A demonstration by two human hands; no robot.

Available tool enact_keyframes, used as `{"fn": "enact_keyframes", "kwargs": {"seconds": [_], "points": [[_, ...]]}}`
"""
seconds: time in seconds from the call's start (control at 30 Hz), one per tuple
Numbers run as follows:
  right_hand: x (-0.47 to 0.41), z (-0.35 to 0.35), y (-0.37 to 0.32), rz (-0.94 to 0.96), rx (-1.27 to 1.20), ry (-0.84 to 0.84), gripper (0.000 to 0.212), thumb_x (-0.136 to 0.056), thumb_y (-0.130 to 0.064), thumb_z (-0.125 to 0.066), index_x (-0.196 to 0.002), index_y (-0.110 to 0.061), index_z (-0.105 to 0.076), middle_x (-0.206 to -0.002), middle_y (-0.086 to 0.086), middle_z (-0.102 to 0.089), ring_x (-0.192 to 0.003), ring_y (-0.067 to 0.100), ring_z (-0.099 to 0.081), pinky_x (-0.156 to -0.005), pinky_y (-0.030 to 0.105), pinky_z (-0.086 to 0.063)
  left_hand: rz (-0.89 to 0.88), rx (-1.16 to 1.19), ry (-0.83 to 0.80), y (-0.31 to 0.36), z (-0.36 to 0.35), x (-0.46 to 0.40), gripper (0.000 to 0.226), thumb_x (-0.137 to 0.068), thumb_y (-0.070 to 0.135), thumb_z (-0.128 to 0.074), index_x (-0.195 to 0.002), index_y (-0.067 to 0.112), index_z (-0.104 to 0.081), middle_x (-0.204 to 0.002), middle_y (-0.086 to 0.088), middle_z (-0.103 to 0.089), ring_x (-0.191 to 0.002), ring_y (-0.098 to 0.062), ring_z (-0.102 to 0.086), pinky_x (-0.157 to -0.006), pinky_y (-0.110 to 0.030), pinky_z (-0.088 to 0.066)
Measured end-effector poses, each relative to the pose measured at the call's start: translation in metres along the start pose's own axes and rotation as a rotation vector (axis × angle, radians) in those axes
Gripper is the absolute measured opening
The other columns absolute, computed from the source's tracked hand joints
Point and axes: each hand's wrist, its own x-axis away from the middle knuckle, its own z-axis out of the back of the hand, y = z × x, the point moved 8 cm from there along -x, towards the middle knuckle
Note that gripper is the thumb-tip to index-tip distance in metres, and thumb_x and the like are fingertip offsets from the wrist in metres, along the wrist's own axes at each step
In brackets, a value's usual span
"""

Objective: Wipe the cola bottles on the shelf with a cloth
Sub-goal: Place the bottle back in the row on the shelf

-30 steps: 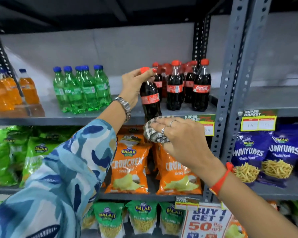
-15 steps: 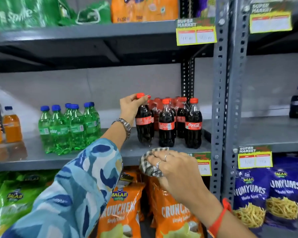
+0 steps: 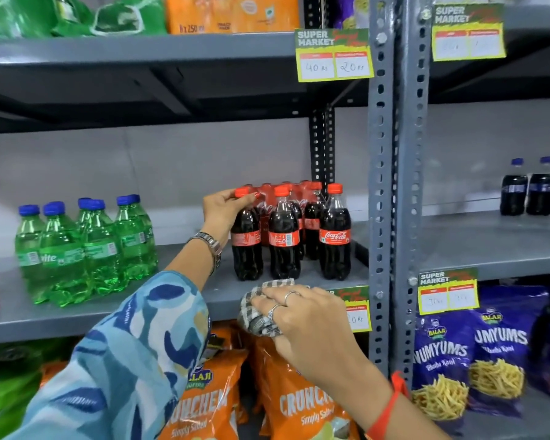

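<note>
The left hand (image 3: 218, 211) is pinching the red cap of the leftmost front cola bottle (image 3: 246, 239), fingers closed round the cap and neck, while the bottle is standing upright on the shelf (image 3: 185, 296) beside the other cola bottles (image 3: 311, 230). The right hand (image 3: 305, 322) is bunching the checked cloth (image 3: 258, 309) in a closed grip just below the shelf's front edge, not touching any bottle.

To do this step well, I judge the left hand should be keeping the bottle steady by the cap, or lifting it clear of its neighbours, while the cloth is coming up to wrap round the body and sweep from neck to base; a loose hold risks tipping it into the row, which is standing close.

Compared with a second ago, the bottle is no longer tilted out over the shelf edge: it is sitting back in line, the left hand staying on its cap, and the cloth hand is hanging in much the same place.
</note>
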Motion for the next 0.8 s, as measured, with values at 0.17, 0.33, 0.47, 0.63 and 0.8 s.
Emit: {"fn": "enact_keyframes", "kwargs": {"seconds": [0.17, 0.33, 0.47, 0.63, 0.8], "points": [[0.000, -0.002, -0.001, -0.004, 0.006, -0.014, 0.058, -0.038, -0.020, -0.083, -0.095, -0.029, -0.076, -0.092, -0.009, -0.075, -0.083, 0.008, -0.071, -0.063, 0.016, -0.050, 0.002, -0.043, -0.033, 0.003, 0.004, 0.000, 0.032, -0.072, 0.007, -0.073, -0.102, 0.004, -0.066, -0.082, -0.005, -0.070, -0.070, -0.012, -0.067, -0.070, -0.021, -0.055], [-0.001, -0.003, -0.005, 0.003, -0.002, -0.007, 0.057, -0.039, -0.019, -0.083, -0.095, -0.028, -0.076, -0.092, -0.008, -0.075, -0.083, 0.009, -0.071, -0.063, 0.017, -0.051, -0.028, -0.015, -0.029, 0.007, 0.012, 0.008, 0.016, -0.073, 0.006, -0.072, -0.085, 0.014, -0.066, -0.074, 0.001, -0.068, -0.055, 0.000, -0.065, -0.055, -0.010, -0.050], [-0.002, -0.003, -0.008, 0.001, -0.010, -0.003, 0.057, -0.039, -0.020, -0.084, -0.095, -0.028, -0.076, -0.091, -0.008, -0.075, -0.081, 0.010, -0.071, -0.061, 0.017, -0.050, -0.037, -0.028, -0.024, 0.008, 0.016, 0.010, 0.020, -0.070, 0.007, -0.075, -0.087, 0.012, -0.066, -0.076, 0.001, -0.069, -0.058, -0.001, -0.065, -0.060, -0.013, -0.051], [-0.002, -0.001, -0.010, -0.002, -0.004, -0.002, 0.057, -0.040, -0.020, -0.083, -0.096, -0.028, -0.076, -0.092, -0.009, -0.075, -0.082, 0.009, -0.071, -0.062, 0.015, -0.049, -0.036, -0.037, -0.020, 0.010, 0.019, 0.011, 0.026, -0.067, 0.007, -0.076, -0.091, 0.008, -0.067, -0.079, -0.002, -0.069, -0.067, -0.009, -0.066, -0.067, -0.017, -0.053], [0.001, -0.003, -0.009, -0.019, -0.006, -0.015, 0.057, -0.041, -0.021, -0.083, -0.098, -0.028, -0.076, -0.093, -0.008, -0.075, -0.082, 0.009, -0.071, -0.061, 0.016, -0.049, -0.028, -0.061, -0.043, 0.009, 0.019, 0.011, 0.033, -0.068, 0.011, -0.077, -0.099, 0.006, -0.066, -0.089, -0.004, -0.070, -0.081, -0.014, -0.067, -0.071, -0.019, -0.052]]}}
